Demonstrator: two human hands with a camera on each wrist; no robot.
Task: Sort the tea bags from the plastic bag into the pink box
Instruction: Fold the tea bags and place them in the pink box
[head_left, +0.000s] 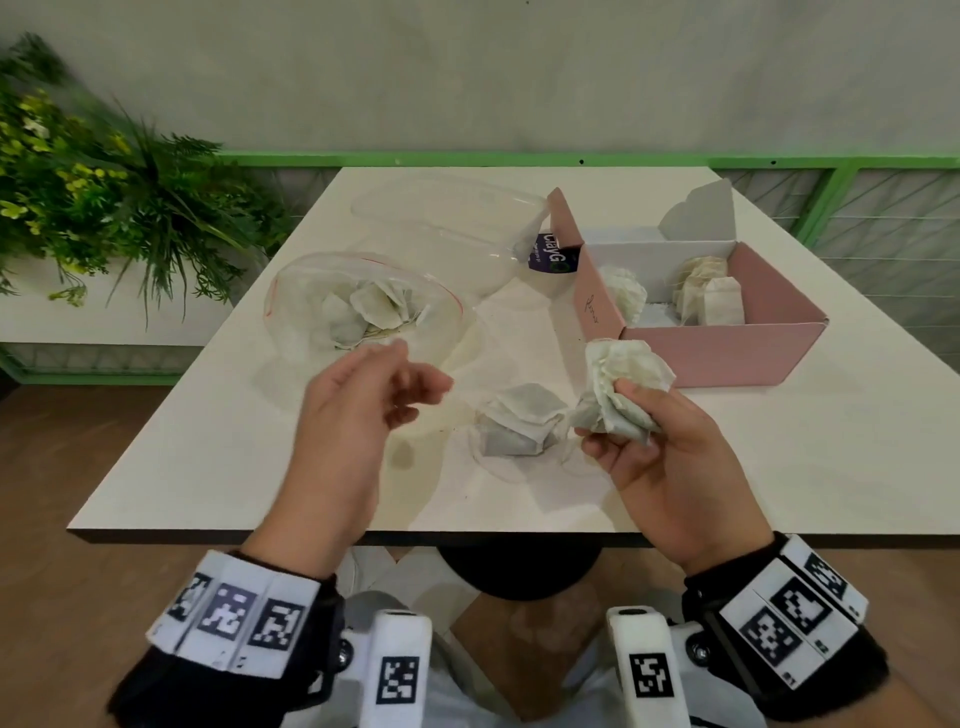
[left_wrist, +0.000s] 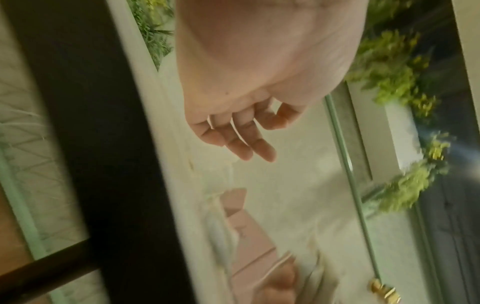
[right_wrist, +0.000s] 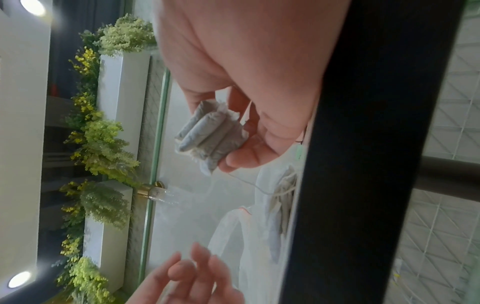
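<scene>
The right hand (head_left: 670, 457) pinches a crumpled bunch of white paper tea bags (head_left: 618, 389) just before the open pink cardboard box (head_left: 727, 353); the left hand (head_left: 358, 410) hangs slack. Lift over the box's near wall, watching trailing strings.

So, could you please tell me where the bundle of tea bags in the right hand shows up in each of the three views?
Head: the bundle of tea bags is right of centre, gripped by the right hand, just in front of the pink box.
Left wrist: too blurred to tell; only a pale smear beside a fingertip at the bottom edge.
Right wrist: centre of the picture, pinched between thumb and fingers.
Shared landmark: the pink box, lower centre in the left wrist view, not seen in the right wrist view.
</scene>
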